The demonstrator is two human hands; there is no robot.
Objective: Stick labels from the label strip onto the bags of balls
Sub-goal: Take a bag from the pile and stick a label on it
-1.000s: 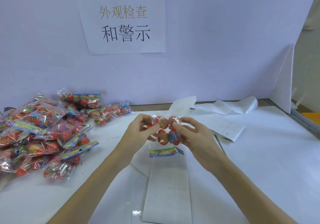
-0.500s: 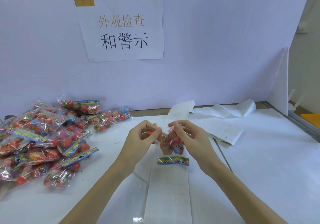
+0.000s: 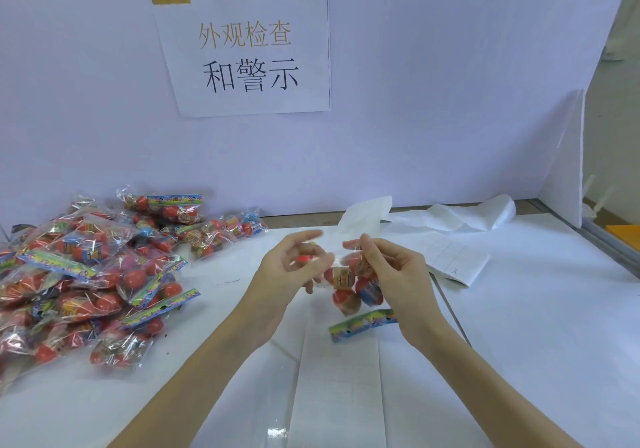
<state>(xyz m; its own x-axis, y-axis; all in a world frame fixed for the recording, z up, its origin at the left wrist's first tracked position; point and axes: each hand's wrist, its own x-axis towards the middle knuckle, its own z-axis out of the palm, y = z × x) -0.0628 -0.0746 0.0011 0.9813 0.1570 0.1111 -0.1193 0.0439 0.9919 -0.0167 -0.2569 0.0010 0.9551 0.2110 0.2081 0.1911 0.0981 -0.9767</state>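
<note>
My right hand (image 3: 394, 274) pinched the bag of balls (image 3: 353, 286) at its top, above the label strip (image 3: 341, 388); my left hand (image 3: 291, 271) hovered beside, fingers loosely spread. That slick film could have slipped, or a label creased on.

The left hand's fingers (image 3: 304, 240) are blurring; the pile of bags (image 3: 86, 281) is running off the picture's left edge.

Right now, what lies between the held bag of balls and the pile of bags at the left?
In the head view, the left hand sits beside the held bag of balls; between it and the pile of bags is bare white table.
</note>
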